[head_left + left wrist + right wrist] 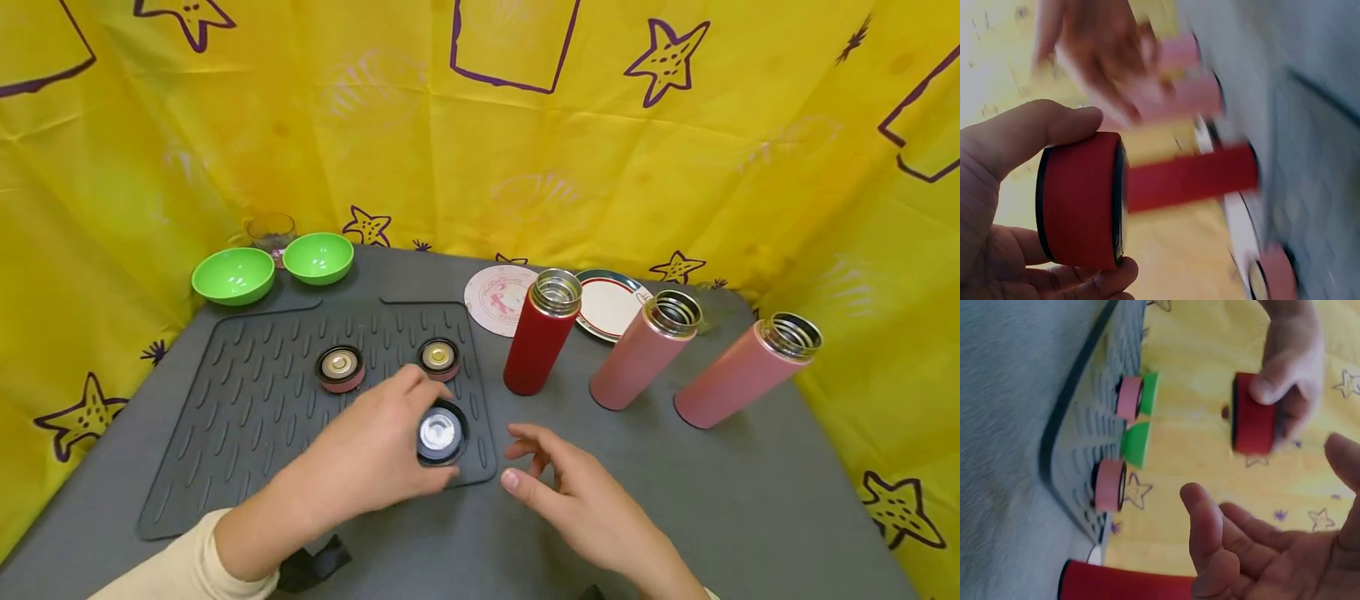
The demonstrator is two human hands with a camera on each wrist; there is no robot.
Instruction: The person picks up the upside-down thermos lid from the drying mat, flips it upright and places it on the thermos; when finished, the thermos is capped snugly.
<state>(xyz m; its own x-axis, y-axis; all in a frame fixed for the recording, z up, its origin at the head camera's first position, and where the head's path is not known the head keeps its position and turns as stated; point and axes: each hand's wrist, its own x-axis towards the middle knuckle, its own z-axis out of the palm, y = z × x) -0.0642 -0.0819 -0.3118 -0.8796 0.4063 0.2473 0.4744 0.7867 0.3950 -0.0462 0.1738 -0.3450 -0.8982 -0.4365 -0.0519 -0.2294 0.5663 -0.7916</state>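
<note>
Left wrist: red lid (1080,200) partly hides blurred red bottle (1194,177).

head cam: above, forward-down | wrist cams: close, facing inward, sharing red lid (1080,201)

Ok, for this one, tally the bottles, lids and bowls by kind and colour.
Red bottle: 1
Pink bottles: 2
Red lid, in the left hand: 1
Pink lids, on the mat: 2
Green bowls: 2
Total: 8
</note>
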